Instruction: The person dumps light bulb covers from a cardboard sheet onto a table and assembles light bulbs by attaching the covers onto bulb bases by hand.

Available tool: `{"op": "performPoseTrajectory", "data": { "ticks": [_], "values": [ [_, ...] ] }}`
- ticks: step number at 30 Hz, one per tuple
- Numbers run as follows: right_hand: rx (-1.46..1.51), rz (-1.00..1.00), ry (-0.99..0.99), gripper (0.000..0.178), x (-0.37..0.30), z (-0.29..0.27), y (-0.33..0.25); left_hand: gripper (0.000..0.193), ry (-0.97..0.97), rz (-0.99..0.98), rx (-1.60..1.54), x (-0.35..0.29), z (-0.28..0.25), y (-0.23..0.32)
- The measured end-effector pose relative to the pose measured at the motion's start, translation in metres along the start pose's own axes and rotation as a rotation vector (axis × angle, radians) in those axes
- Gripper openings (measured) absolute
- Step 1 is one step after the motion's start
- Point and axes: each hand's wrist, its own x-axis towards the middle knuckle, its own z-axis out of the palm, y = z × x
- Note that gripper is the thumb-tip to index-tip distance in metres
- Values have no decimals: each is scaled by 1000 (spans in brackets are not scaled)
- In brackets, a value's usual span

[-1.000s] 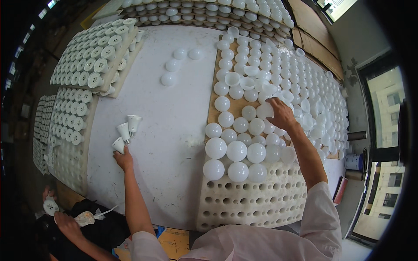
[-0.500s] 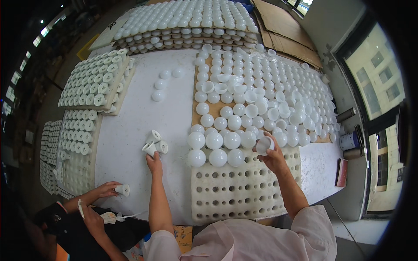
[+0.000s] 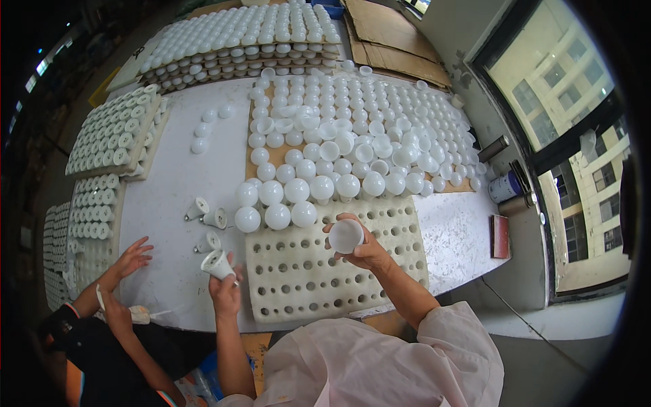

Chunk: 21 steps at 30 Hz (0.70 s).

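My left hand [image 3: 226, 293] is closed around a white bulb base [image 3: 217, 263], its wide open end tilted up. In my right hand [image 3: 371, 252] is a white bulb cover [image 3: 346, 236], a hollow dome whose open side shows; it is over the holed foam board [image 3: 298, 258]. The base and the cover are apart. Just beyond my left hand lie a few loose bulb bases [image 3: 215, 218] on the table. Round white bulbs [image 3: 277, 216] stand at the board's far left part.
Bulb covers [image 3: 312, 151] crowd a brown board beyond the foam. Trays of bulb bases [image 3: 112, 136] are stacked at left, with layered trays of domes [image 3: 237, 34] behind. A co-worker's open hand [image 3: 132, 259] reaches in at left. A red box [image 3: 500, 237] stands at right.
My left hand has lifted the bulb base off the table and nearer to me. The right hand has brought the cover in over the foam board. The co-worker's far hand has let go of a base.
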Motion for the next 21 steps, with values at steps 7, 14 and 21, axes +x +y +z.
{"op": "performPoseTrajectory", "data": {
  "ticks": [7,14,21],
  "values": [
    [-718,-11,10,76,-29,42,22,40,-500,-241,485,-75,82,21],
    [-928,-84,-91,78,-51,52,36,37,-622,-279,520,-99,85,12],
    [-903,33,-101,76,-66,59,39,36,-628,-372,534,-112,84,7]
  ]
}}
